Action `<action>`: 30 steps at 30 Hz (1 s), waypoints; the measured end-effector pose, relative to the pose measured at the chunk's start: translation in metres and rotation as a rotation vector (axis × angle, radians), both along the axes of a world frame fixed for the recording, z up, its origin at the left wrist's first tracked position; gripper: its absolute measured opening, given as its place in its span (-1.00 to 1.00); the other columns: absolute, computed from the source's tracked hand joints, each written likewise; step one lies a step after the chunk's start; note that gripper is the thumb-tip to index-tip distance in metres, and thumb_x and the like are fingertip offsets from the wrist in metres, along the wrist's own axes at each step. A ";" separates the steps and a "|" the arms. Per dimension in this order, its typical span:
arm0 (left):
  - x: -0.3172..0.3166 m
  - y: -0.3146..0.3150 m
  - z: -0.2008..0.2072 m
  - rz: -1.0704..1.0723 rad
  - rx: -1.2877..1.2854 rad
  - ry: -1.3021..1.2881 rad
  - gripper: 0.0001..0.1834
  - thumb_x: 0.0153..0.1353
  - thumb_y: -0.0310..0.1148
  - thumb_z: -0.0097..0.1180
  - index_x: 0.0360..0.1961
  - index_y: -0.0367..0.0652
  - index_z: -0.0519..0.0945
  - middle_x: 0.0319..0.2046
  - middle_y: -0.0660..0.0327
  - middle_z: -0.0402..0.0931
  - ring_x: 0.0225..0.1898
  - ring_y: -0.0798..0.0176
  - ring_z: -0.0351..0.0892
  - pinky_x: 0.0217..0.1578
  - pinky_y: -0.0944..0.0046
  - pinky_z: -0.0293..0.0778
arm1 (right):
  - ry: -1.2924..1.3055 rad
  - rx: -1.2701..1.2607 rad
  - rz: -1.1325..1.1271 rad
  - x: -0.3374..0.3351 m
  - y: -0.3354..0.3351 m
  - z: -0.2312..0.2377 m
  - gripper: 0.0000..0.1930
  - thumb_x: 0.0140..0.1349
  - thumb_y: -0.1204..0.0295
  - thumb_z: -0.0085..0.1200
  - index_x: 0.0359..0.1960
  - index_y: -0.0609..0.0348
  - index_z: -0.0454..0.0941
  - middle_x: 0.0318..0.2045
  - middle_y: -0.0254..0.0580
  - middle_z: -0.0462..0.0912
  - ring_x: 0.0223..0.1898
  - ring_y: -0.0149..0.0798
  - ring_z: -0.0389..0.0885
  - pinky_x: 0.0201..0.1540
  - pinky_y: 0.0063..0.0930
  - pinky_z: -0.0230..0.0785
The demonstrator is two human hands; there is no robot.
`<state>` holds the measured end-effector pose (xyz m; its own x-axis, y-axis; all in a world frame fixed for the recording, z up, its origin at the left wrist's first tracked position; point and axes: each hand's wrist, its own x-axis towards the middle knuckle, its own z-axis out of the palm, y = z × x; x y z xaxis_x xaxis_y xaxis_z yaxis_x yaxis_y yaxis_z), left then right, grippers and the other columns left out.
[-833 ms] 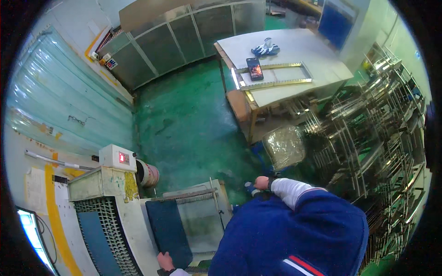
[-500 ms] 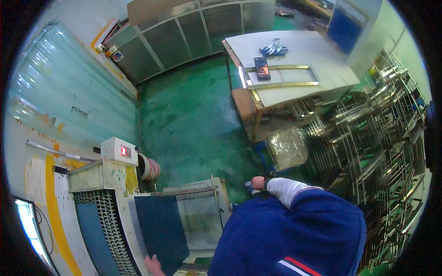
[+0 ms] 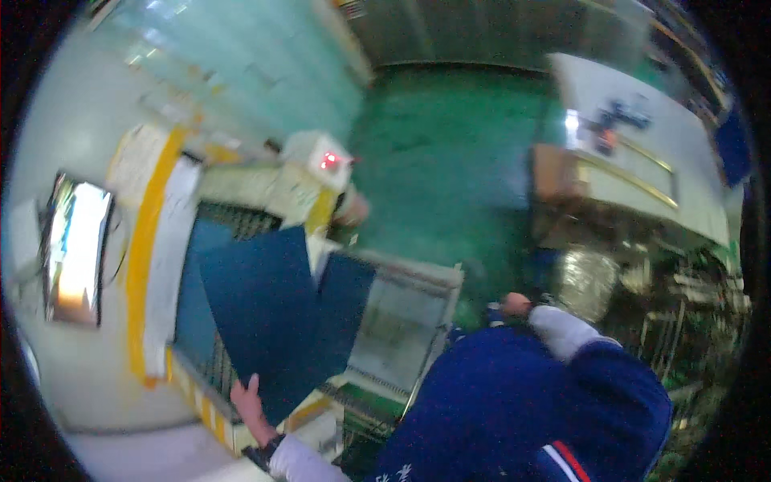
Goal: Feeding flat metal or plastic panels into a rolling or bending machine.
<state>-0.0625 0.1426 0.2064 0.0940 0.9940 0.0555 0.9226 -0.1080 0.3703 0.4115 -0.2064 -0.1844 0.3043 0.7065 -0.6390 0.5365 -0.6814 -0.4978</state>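
I see a dark blue sheet (image 3: 273, 321) tilted over the pale machine (image 3: 241, 201), another blue panel (image 3: 341, 301) beside it. My left hand (image 3: 249, 406) grips its lower edge. My right hand (image 3: 514, 304) is mostly hidden; its grip I cannot tell.

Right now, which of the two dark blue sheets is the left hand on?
The nearer, larger dark blue sheet, lifted and tilted, with the left hand at its bottom edge. The other blue sheet lies behind it on the machine, untouched.
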 end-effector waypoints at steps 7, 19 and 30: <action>-0.011 -0.027 -0.001 0.274 -0.014 -0.979 -0.60 0.03 -0.24 0.09 -0.17 -0.29 0.40 -0.31 0.19 0.45 -0.33 0.26 0.40 -0.25 0.33 0.30 | 0.059 0.104 0.026 0.009 -0.018 -0.109 -0.59 -0.10 0.09 -0.01 -0.60 0.29 0.52 -0.61 0.05 0.51 -0.54 -0.02 0.50 -0.47 -0.24 0.30; 0.013 -0.068 -0.112 0.345 -0.288 -1.971 -0.70 0.15 -0.32 -0.09 -0.09 -0.16 0.32 -0.08 0.18 0.34 -0.05 0.15 0.29 -0.05 0.10 0.24 | 0.024 0.323 0.340 0.037 -0.010 -0.119 -0.85 -0.13 0.30 0.00 -0.50 0.01 0.52 -0.57 -0.19 0.51 -0.51 -0.12 0.49 -0.47 -0.28 0.35; 0.071 -0.017 -0.124 0.420 -0.349 -2.150 -0.79 0.17 -0.30 -0.11 -0.21 -0.17 0.36 -0.24 0.18 0.39 -0.20 0.19 0.33 -0.15 0.13 0.27 | 0.218 0.299 0.209 0.036 -0.012 -0.067 -0.83 -0.04 0.30 -0.01 -0.61 0.12 0.50 -0.68 -0.23 0.49 -0.64 -0.28 0.45 -0.60 -0.38 0.29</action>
<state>0.0087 0.1252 0.0824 -0.0056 0.9254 -0.3789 -0.8337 0.2050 0.5129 0.4475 -0.2186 -0.2517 0.0149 0.9027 -0.4300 0.5084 -0.3772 -0.7741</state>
